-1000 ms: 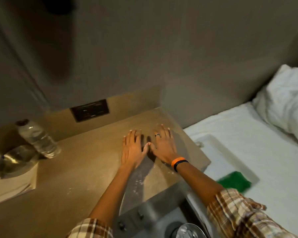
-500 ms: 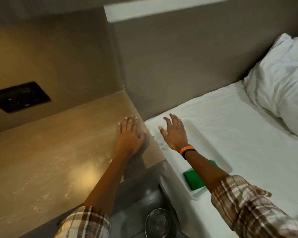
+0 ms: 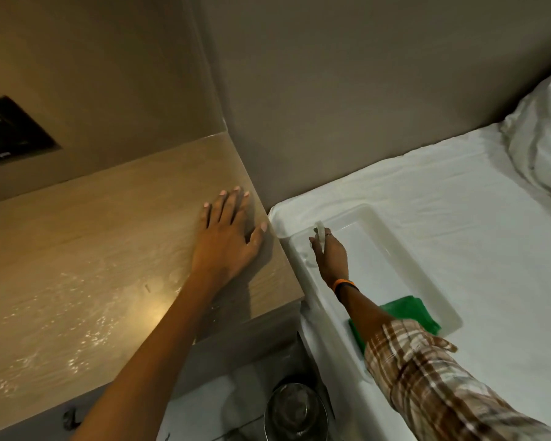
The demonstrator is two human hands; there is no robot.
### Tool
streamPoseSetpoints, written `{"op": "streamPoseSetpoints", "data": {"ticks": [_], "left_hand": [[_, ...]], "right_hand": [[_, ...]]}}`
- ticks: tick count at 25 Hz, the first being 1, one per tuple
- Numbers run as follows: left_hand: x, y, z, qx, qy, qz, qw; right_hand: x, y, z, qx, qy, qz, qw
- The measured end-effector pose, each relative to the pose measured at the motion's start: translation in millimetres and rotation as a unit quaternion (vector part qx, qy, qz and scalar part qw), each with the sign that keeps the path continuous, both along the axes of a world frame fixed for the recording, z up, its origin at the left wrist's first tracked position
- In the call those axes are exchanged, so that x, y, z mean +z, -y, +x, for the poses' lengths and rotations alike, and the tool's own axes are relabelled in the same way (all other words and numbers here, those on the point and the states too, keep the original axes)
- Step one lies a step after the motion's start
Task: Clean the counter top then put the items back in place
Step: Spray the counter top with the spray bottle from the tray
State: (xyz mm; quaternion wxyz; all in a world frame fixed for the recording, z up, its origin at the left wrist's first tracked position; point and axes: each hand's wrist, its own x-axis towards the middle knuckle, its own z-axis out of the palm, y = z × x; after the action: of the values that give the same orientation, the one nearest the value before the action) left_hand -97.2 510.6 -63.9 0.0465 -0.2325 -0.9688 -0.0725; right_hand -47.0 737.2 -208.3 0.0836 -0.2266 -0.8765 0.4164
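The beige wooden counter top (image 3: 93, 249) fills the left, with wet glints and specks on its near part. My left hand (image 3: 226, 240) lies flat on its right end, fingers spread, holding nothing. To the right, a white plastic tray (image 3: 347, 211) sits on the bed. My right hand (image 3: 330, 256) is inside the tray's far left corner, fingers closed around a small clear object (image 3: 319, 229) whose kind I cannot tell. A folded green cloth (image 3: 407, 313) lies at the tray's near end, partly hidden by my right forearm.
A dark switch panel (image 3: 10, 132) is set in the wall behind the counter. The white bed sheet (image 3: 427, 186) and a pillow (image 3: 544, 144) lie to the right. A round shiny container (image 3: 295, 412) stands on the floor between counter and bed.
My right hand left the counter, moved right into the tray and closed on the small clear object. My left hand stayed flat on the counter. The view swung right; the water bottle is out of sight.
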Motion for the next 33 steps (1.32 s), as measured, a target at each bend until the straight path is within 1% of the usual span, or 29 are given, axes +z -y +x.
{"op": "streamPoseSetpoints", "data": {"ticks": [2, 4, 6, 8, 10, 11, 14, 16, 17, 19, 21, 24, 26, 29, 31, 33], "left_hand": [[0, -1, 2, 0.005, 0.0, -0.002, 1.0], [3, 0, 3, 0.007, 0.008, 0.0, 1.0], [5, 0, 3, 0.004, 0.028, -0.011, 1.0], [12, -2, 2, 0.003, 0.07, -0.014, 0.997], [26, -1, 5, 0.007, 0.115, -0.01, 0.993], [33, 1, 10, 0.007, 0.123, -0.01, 0.992], [47, 14, 28, -0.011, 0.105, -0.028, 0.994], [55, 38, 39, 0.008, 0.084, -0.032, 0.996], [60, 52, 41, 0.025, 0.076, -0.023, 0.997], [68, 87, 46, 0.055, 0.064, -0.011, 0.996], [70, 129, 59, 0.076, 0.057, -0.016, 0.995], [66, 208, 77, 0.118, 0.065, -0.018, 0.991], [65, 272, 89, 0.152, 0.065, -0.014, 0.986], [62, 378, 107, 0.204, 0.054, -0.013, 0.978], [59, 449, 117, 0.246, 0.043, 0.0, 0.968], [53, 521, 123, 0.271, 0.042, 0.0, 0.962]], "right_hand": [[-2, 8, 0, -0.038, -0.018, -0.029, 0.999], [9, 12, 1, -0.055, -0.021, -0.051, 0.997], [39, 12, 7, -0.049, -0.017, -0.084, 0.995], [87, 14, 21, -0.037, -0.019, -0.105, 0.994], [144, 21, 38, -0.011, -0.04, -0.096, 0.994], [173, 25, 45, 0.003, -0.058, -0.086, 0.995], [241, 42, 64, 0.034, -0.119, -0.04, 0.992], [273, 65, 73, 0.057, -0.165, 0.0, 0.985], [287, 80, 74, 0.062, -0.185, 0.005, 0.981], [303, 120, 76, 0.082, -0.218, -0.012, 0.972], [304, 163, 76, 0.112, -0.221, -0.061, 0.967], [292, 231, 76, 0.154, -0.193, -0.136, 0.959], [285, 283, 76, 0.185, -0.165, -0.16, 0.956], [275, 365, 77, 0.202, -0.116, -0.199, 0.952], [264, 419, 76, 0.212, -0.073, -0.162, 0.961], [253, 474, 78, 0.232, -0.05, -0.079, 0.968]]}}
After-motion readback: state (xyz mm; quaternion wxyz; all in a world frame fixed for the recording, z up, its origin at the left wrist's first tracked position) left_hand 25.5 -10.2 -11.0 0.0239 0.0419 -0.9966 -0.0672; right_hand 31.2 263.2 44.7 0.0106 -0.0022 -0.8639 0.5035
